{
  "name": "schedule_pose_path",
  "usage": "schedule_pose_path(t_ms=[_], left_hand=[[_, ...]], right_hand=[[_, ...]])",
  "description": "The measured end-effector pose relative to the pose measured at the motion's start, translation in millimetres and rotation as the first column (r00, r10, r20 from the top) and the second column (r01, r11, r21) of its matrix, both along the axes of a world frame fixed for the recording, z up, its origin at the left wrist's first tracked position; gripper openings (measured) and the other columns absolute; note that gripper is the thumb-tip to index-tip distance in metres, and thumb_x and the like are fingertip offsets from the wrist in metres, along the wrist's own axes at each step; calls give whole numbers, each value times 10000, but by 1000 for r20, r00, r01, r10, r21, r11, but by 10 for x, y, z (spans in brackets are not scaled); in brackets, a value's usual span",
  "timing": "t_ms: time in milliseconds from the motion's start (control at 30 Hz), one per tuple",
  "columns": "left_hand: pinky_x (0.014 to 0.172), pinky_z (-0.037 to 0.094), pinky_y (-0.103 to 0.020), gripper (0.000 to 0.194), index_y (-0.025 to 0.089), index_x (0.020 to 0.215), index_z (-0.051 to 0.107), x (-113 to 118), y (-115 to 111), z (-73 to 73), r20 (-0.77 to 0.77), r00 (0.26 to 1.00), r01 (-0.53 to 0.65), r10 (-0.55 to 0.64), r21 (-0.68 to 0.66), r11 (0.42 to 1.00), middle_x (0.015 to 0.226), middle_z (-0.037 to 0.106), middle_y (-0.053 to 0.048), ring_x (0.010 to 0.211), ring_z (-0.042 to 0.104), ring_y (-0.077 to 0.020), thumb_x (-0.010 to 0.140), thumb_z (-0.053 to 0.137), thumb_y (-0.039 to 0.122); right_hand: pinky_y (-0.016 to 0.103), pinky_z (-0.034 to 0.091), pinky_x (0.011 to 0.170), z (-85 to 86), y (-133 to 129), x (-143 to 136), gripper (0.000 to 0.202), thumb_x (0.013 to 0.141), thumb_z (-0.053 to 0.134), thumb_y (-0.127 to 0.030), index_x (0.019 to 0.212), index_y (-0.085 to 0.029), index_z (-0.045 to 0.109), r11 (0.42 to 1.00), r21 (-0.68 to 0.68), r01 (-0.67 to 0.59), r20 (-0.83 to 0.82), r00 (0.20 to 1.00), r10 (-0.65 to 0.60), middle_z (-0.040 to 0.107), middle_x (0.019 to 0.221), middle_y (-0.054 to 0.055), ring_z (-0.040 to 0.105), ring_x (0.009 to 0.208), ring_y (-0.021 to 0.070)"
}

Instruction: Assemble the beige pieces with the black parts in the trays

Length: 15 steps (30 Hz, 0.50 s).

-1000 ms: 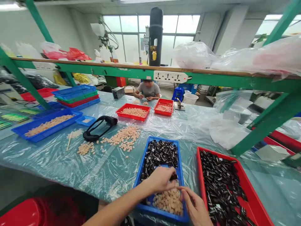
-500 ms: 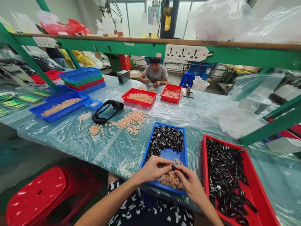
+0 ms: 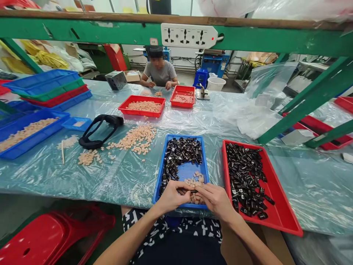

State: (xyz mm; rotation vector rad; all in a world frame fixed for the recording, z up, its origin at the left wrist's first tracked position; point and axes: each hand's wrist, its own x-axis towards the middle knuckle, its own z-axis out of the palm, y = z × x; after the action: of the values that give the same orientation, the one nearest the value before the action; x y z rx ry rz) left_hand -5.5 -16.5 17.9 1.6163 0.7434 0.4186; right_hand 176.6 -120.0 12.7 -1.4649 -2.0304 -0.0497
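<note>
Lower centre of the frame: left hand point(image 3: 173, 197), bare, thumb and forefinger bent in and nearly closed, their tips pinching a small glossy black piece point(image 3: 194, 191); right hand point(image 3: 216, 200), bare, fingers extended close together, tips closed on the same piece from the other side. The piece is mostly hidden by the fingertips, its exact shape not readable; it lies over the near end of a rectangular blue plastic tray point(image 3: 190, 171). In that tray: a heap of glossy black pieces point(image 3: 180, 151) along the far end and left side, small flat tan pieces point(image 3: 199, 176) at the near end, partly under the hands, and bare blue floor between. Lower right: a larger red plastic tray point(image 3: 278, 206), just beside the blue one and apart from it, holding many similar black parts point(image 3: 245, 176), its right side bare. Left of centre: loose tan pieces point(image 3: 138, 138) spread on the plastic-covered table point(image 3: 132, 180), beside a black strapped headpiece point(image 3: 95, 143). Left: a thin pale stick point(image 3: 63, 151), upper end at a small whitish pile point(image 3: 70, 141). Upper centre: two red trays point(image 3: 142, 112) point(image 3: 182, 103) with tan contents, and a person in a grey shirt point(image 3: 161, 71), seated behind the table.
</note>
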Motion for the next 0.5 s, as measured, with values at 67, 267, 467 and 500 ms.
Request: schedule_pose_path(t_ms=[67, 267, 467, 500], left_hand=[[585, 535, -244, 233, 111, 844, 796, 52, -24, -21, 5, 1000, -3, 3, -32, 999, 708, 743, -70, 617, 673, -173, 719, 626, 209], [611, 577, -263, 240, 108, 863, 796, 104, -50, -25, 96, 995, -30, 37, -68, 997, 795, 769, -89, 676, 725, -214, 726, 633, 219], [633, 592, -268, 283, 103, 893, 788, -15, 61, -19, 179, 984, -21, 25, -25, 999, 805, 770, -93, 681, 727, -201, 829, 582, 286], [634, 584, -259, 287, 108, 899, 787, -40, 87, -7, 161, 987, -24, 22, 13, 1000, 804, 769, -89, 683, 722, -192, 842, 569, 287]], right_hand=[[264, 490, 597, -20, -30, 27, 206, 1018, 461, -198, 1086, -163, 652, 1000, 4, 0, -27, 1000, 1, 715, 845, 65, 634, 686, 152], [272, 555, 695, -66, -86, 3, 214, 1000, 511, -230, 1095, -189, 698, 998, -58, 29, -253, 967, -43, 740, 939, 80, 688, 765, 168], [276, 548, 587, -122, -155, -133, 240, 958, 569, -341, 980, -205, 766, 929, -370, 29, -686, 665, -294, 718, 749, 30, 627, 576, 155], [281, 541, 571, -134, -187, -105, 260, 948, 577, -372, 972, -200, 770, 917, -394, 56, -688, 643, -336, 711, 728, 30, 615, 557, 157]])
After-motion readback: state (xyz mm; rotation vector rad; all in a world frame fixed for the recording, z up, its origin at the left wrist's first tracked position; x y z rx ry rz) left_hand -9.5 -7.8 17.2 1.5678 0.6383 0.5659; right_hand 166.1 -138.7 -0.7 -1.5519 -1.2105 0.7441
